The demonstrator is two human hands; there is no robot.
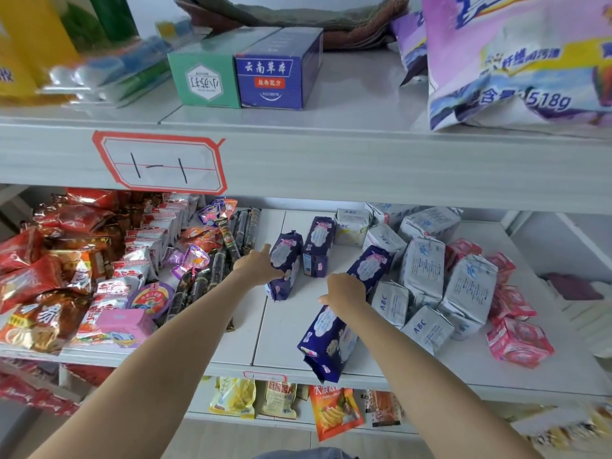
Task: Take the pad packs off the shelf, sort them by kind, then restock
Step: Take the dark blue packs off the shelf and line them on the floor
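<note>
On the middle white shelf lie pad packs of three kinds. My left hand grips a dark purple pack from its left side. My right hand rests on top of a long dark purple pack that reaches the shelf's front edge. Another purple pack stands just behind, and one more lies beyond my right hand. White ABC packs are heaped to the right, with pink packs at the far right.
Red snack bags and small sweets crowd the shelf's left half. The upper shelf carries a green box, a blue box and a large detergent bag. Snack packets hang on the shelf below.
</note>
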